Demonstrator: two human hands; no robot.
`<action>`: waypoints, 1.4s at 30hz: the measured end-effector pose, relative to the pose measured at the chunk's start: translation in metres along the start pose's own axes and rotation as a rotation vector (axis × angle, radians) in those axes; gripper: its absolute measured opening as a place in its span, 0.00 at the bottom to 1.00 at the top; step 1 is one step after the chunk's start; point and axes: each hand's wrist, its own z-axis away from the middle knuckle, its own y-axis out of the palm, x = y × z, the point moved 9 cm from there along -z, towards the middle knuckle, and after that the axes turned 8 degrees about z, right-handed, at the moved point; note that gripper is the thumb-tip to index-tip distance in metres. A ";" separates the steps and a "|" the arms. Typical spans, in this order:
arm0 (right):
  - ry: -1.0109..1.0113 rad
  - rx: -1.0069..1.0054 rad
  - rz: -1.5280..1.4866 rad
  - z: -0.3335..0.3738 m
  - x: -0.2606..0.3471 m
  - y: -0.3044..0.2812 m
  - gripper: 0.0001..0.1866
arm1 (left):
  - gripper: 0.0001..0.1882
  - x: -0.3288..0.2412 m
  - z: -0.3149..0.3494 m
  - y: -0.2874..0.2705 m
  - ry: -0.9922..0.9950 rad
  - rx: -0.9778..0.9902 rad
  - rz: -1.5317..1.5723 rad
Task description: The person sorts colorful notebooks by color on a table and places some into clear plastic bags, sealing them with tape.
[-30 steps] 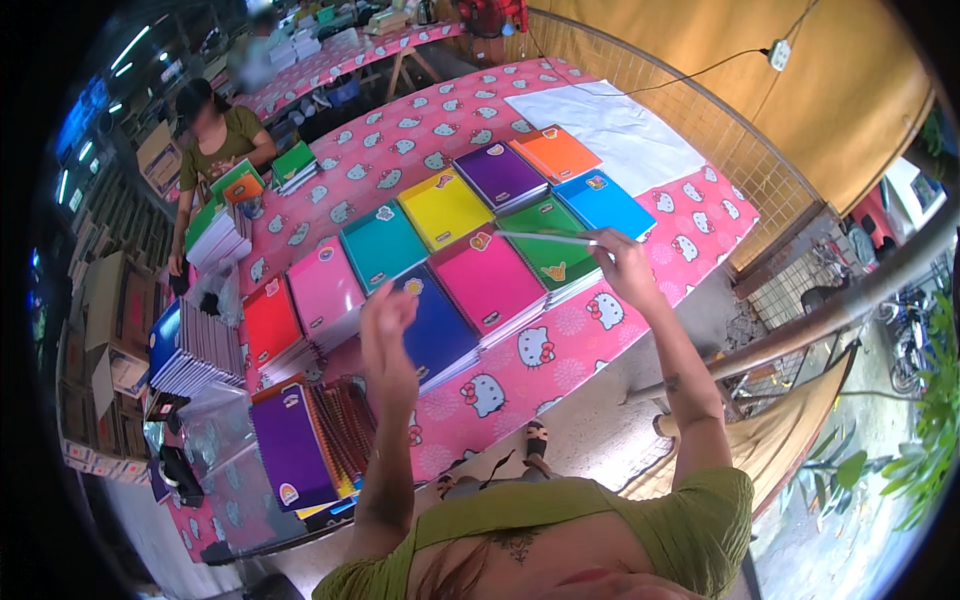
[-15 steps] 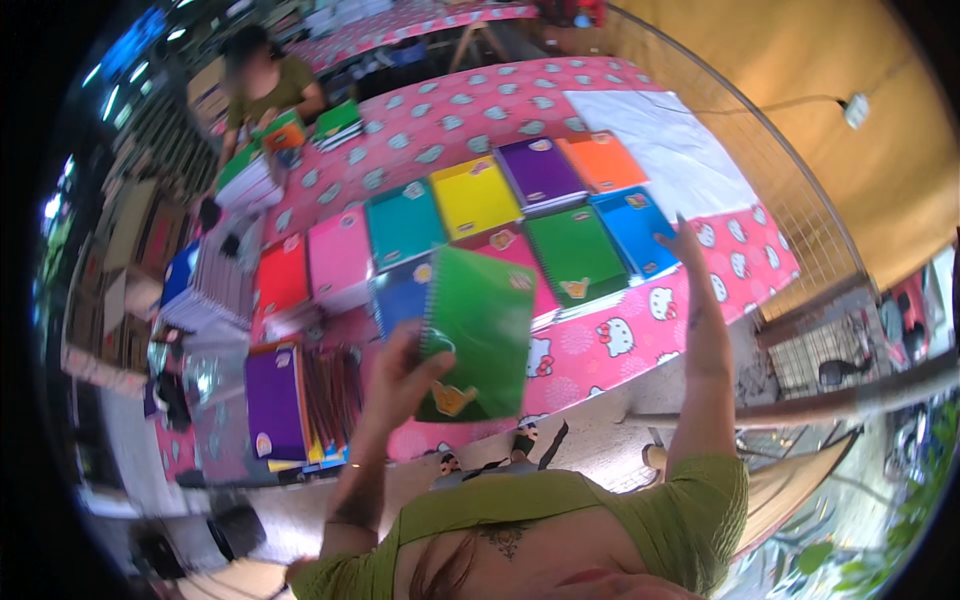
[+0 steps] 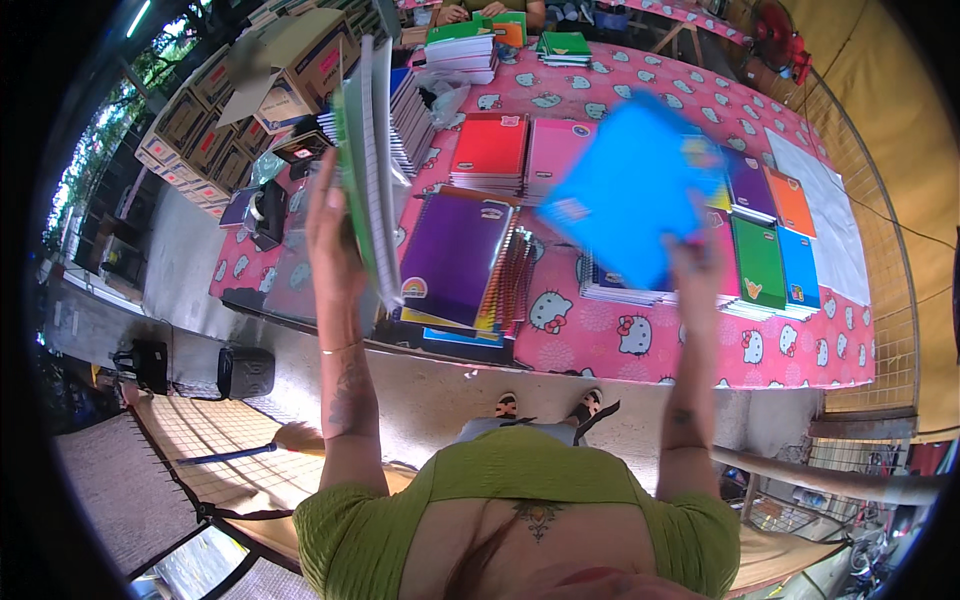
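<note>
My left hand (image 3: 333, 225) holds a green-covered notebook (image 3: 368, 170) upright and almost edge-on at the left of the table, its white page edges toward the right. My right hand (image 3: 695, 265) grips a blue notebook (image 3: 630, 195) by its near corner, tilted in the air and smeared by motion. Under the blue notebook are stacks of notebooks it partly hides. To its right lie a purple stack (image 3: 748, 185), an orange stack (image 3: 790, 200), a green stack (image 3: 758, 262) and a blue stack (image 3: 799, 270). Left of it are red notebooks (image 3: 489, 146) and pink notebooks (image 3: 560, 150).
Purple spiral notebooks (image 3: 455, 255) stand piled at the table's near edge. The pink patterned tablecloth (image 3: 600, 345) covers the table; a white sheet (image 3: 835, 225) lies at right. Cardboard boxes (image 3: 300, 75) are stacked left. Across the table, a person's hands (image 3: 480, 12) show behind green notebooks.
The view has swung left. My left hand has carried the green notebook leftward and turned it edge-on. My right hand, earlier by the blue stack, now holds a blue notebook in the air.
</note>
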 end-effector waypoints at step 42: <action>0.063 -0.057 0.314 -0.020 -0.046 0.120 0.12 | 0.30 0.101 -0.027 0.096 0.247 0.695 -0.839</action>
